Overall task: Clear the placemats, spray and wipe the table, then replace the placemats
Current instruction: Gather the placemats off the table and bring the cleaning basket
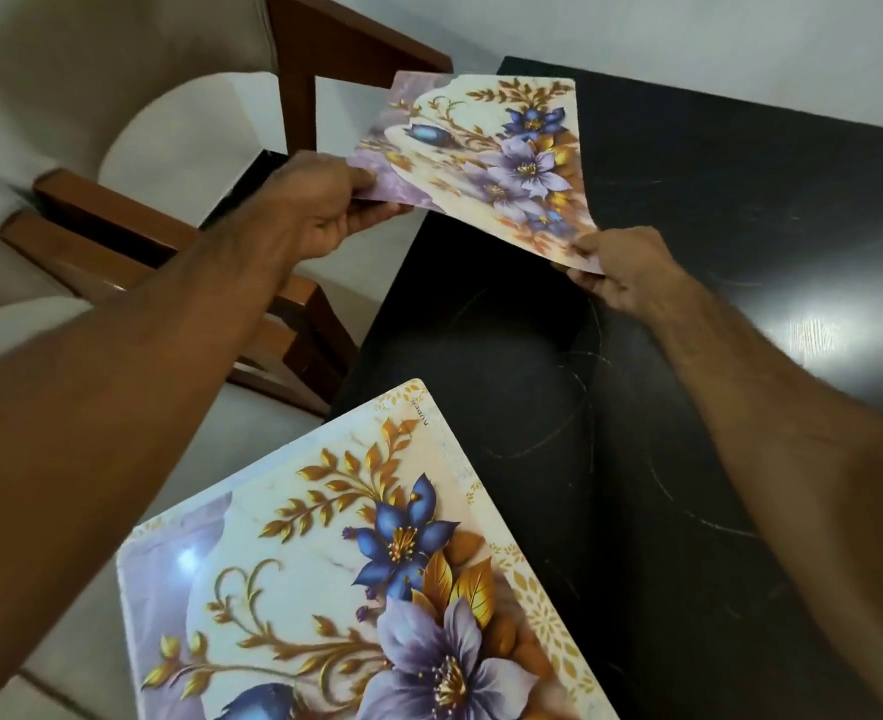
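Placemats are mid-step; my left hand [319, 210] and right hand [618, 275] each pinch an edge of the far placemat [486, 158], held above the black table [714, 210]; the near placemat [325, 563] overhangs its edge; whether clearing or replacing, I cannot tell.

Wooden chairs [117, 241], pale floor [179, 163], white wall [688, 39]

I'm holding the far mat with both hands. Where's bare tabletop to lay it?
Bare black tabletop runs right of the held floral placemat, beyond the right hand. Another patch lies between that mat and the near floral placemat. The left edge is crowded by the left hand and wooden chairs.
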